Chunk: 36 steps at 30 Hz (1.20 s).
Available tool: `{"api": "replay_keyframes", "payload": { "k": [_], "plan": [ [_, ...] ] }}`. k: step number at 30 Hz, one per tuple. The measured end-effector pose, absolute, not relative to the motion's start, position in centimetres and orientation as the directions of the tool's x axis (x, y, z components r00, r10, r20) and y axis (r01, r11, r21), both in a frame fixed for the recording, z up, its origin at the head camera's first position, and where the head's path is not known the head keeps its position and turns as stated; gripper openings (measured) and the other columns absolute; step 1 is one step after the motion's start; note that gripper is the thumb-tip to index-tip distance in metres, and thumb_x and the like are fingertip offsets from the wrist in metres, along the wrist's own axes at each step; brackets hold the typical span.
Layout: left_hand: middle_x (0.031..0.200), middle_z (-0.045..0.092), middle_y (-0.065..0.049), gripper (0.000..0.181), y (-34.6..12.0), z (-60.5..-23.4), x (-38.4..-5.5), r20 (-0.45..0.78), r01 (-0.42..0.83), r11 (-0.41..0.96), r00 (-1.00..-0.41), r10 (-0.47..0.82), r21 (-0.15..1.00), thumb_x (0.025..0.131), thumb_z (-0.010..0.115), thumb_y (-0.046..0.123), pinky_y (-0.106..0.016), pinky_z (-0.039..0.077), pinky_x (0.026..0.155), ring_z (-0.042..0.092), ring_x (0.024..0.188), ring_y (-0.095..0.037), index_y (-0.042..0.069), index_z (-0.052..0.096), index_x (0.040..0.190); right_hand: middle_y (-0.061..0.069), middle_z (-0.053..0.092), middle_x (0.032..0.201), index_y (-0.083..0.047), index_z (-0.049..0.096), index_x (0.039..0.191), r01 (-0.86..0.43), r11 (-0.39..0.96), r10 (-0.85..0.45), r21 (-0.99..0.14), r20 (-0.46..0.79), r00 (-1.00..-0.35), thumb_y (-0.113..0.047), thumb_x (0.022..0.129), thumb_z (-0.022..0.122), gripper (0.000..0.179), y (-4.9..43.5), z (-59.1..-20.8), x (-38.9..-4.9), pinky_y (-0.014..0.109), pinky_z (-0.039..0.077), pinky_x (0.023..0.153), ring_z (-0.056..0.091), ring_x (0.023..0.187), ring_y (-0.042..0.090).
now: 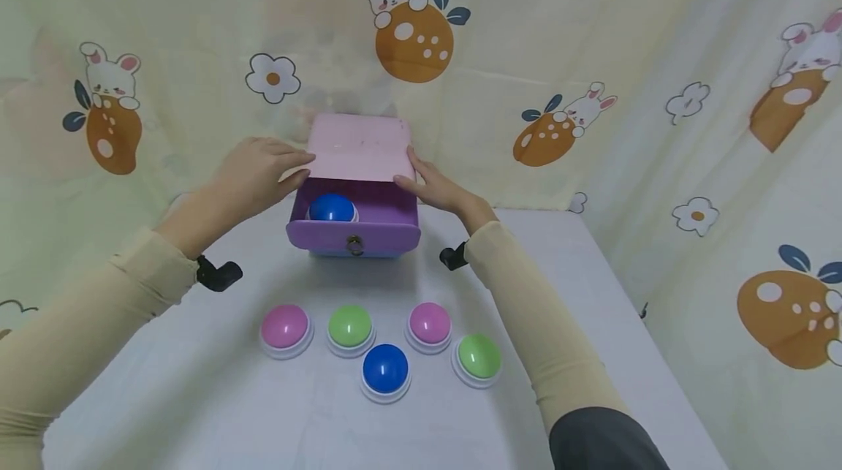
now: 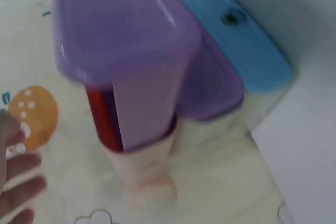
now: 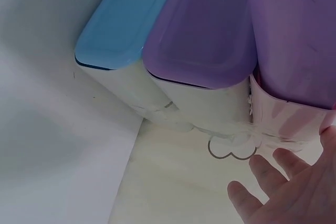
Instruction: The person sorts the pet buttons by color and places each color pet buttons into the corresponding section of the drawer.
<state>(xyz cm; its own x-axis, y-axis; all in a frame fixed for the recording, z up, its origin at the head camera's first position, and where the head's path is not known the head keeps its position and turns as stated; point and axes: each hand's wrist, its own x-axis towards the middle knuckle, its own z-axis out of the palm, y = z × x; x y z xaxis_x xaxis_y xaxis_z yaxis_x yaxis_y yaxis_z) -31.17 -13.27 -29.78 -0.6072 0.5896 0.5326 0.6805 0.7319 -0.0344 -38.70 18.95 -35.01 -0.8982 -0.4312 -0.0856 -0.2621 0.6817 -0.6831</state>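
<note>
A small drawer cabinet with a pink top (image 1: 360, 148) stands at the back of the table. Its upper purple drawer (image 1: 388, 236) is pulled out and holds a blue dome button (image 1: 332, 207) on the left side. My left hand (image 1: 259, 169) is at the cabinet's left side, fingertips right at the edge of the pink top; its fingers (image 2: 23, 195) look spread in the left wrist view. On the other side, my right hand (image 1: 437, 185) has its thumb at the top's front right corner and its other fingers extended along the side (image 3: 286, 162).
In front of the cabinet sit several dome buttons on white bases: pink (image 1: 285, 327), green (image 1: 350, 327), another pink (image 1: 430, 323), blue (image 1: 385, 369) and green (image 1: 479, 357). A closed purple drawer (image 3: 202, 35) and a blue drawer (image 3: 123, 24) lie below. A rabbit-print curtain (image 1: 480, 126) hangs behind.
</note>
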Motion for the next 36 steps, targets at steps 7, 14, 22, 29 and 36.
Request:
{"api": "replay_keyframes", "payload": {
  "k": [7, 14, 22, 29, 36],
  "plan": [
    [0.125, 0.061, -0.018, 0.034, -11.0, -34.0, -27.0, 0.925, 0.713, 0.701, -0.279, 0.258, 0.019, 0.087, 0.057, 0.013, -0.049, 0.038, 0.105, 0.051, 0.123, -0.034, 0.007, 0.064, 0.120, -0.001, -0.006, 0.161, -0.026, -0.011, 0.151, -0.293, 0.660, -0.451, -0.691, -0.054, -0.891, -0.054, 0.094, 0.044, 0.084, 19.0, -35.0, -38.9, 0.043, 0.014, 0.120, -0.002, 0.148, 0.018],
    [0.120, 0.064, -0.014, 0.030, -7.7, -41.9, -23.4, 0.783, 0.820, 0.319, 0.230, 0.578, -0.476, 0.098, 0.046, 0.023, -0.043, 0.043, 0.104, 0.059, 0.113, -0.029, 0.010, 0.063, 0.119, -0.001, -0.006, 0.161, -0.029, -0.010, 0.151, -0.279, 0.657, -0.436, -0.700, -0.051, -0.899, -0.054, 0.094, 0.045, 0.083, 19.2, -35.3, -39.1, 0.044, 0.018, 0.119, -0.003, 0.148, 0.018],
    [0.148, 0.041, -0.010, 0.046, -5.0, -48.8, -19.9, 0.553, 0.938, 0.190, 0.003, 0.833, -0.291, 0.099, 0.038, 0.037, -0.045, 0.038, 0.109, 0.039, 0.137, -0.027, 0.022, 0.043, 0.142, 0.007, -0.009, 0.160, -0.017, -0.011, 0.151, -0.260, 0.617, -0.462, -0.743, -0.074, -0.884, -0.039, 0.098, 0.046, 0.080, 18.5, -33.8, -37.9, 0.049, 0.019, 0.118, -0.004, 0.148, 0.024],
    [0.156, 0.028, -0.006, 0.053, -3.7, -50.4, -19.5, 0.350, 0.967, 0.143, -0.062, 0.935, -0.210, 0.099, 0.031, 0.047, -0.047, 0.030, 0.114, 0.026, 0.144, -0.025, 0.029, 0.029, 0.149, 0.002, -0.007, 0.161, -0.022, -0.010, 0.152, -0.287, 0.620, -0.444, -0.730, -0.026, -0.895, -0.052, 0.095, 0.045, 0.085, 19.0, -35.3, -38.9, 0.046, 0.019, 0.118, -0.001, 0.148, 0.020],
    [0.159, 0.021, -0.003, 0.057, -2.9, -51.2, -19.5, 0.209, 0.974, 0.074, -0.029, 0.977, -0.212, 0.098, 0.031, 0.054, -0.051, 0.032, 0.112, 0.023, 0.145, -0.026, 0.032, 0.024, 0.151, -0.001, -0.007, 0.161, -0.023, -0.011, 0.152, -0.301, 0.603, -0.455, -0.739, -0.009, -0.890, -0.052, 0.095, 0.045, 0.084, 18.9, -35.8, -39.2, 0.044, 0.018, 0.119, 0.001, 0.148, 0.017]
  ]
}}
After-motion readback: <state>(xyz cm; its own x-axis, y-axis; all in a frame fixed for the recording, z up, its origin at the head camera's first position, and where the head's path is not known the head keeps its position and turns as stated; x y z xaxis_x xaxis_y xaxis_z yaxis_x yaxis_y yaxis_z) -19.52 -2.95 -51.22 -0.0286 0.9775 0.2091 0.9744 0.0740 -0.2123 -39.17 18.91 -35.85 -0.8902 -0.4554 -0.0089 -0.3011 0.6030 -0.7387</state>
